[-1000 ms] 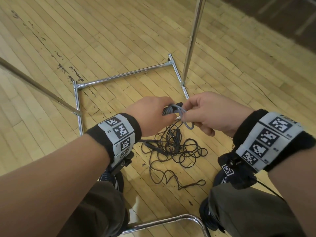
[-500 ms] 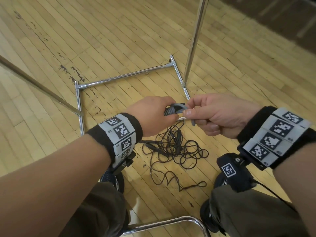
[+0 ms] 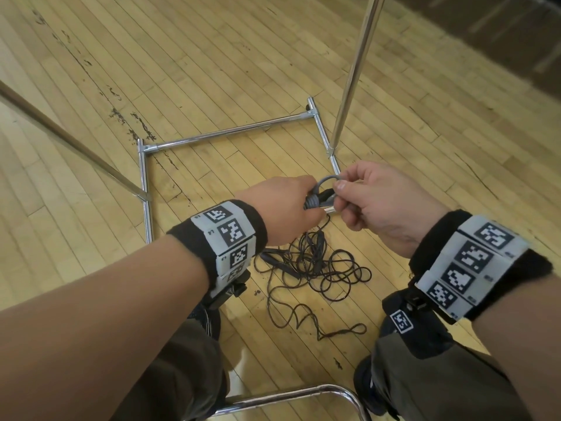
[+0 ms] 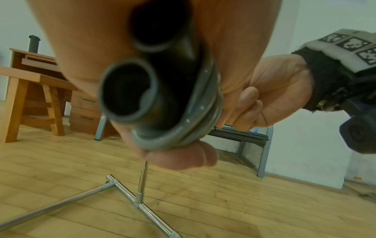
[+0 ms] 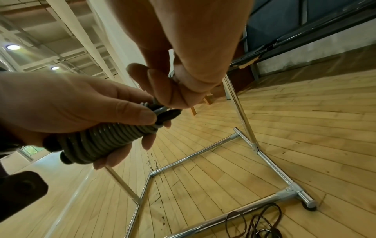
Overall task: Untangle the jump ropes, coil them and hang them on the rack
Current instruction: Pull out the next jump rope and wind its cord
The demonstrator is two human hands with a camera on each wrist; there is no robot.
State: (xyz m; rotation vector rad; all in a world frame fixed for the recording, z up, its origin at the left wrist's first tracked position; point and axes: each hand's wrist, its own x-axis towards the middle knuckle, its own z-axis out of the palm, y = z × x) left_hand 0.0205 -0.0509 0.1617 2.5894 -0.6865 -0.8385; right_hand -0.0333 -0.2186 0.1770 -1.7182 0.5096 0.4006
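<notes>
grey rope [image 5: 105,141]: wound tight round a pair of dark handles, a compact bundle. Long axis runs roughly left-right between the hands, tilted a bit in the head view.
left hand [image 3: 282,208]: fingers + thumb curled round the bundle, carries its weight.
right hand [image 3: 385,202]: thumb + fingers pinch the free grey loop [image 3: 326,182] at the bundle's right end; loop arcs up over that end.
key relation: loose end sits on the right side of the bundle, so right hand is nearer it; left only steadies. Prob. step = tucking or locking the last turn so the coil stays put.
rack [image 3: 352,77]: chrome upright just beyond the right hand, base rails on the floor on the far, left + right sides. Top bar out of view, so hang spot can't be judged.
dark rope [image 3: 315,268]: thin, in a loose tangle on the floor, under + nearer than the hands, inside the rack base. Untouched.
change vs 1 s ago: loop then hung below the right hand's fingers; now it is lifted above the bundle end. Left grip, floor tangle + rack unchanged.
progress: grey rope nearly coiled, not hung; dark one yet to do.
</notes>
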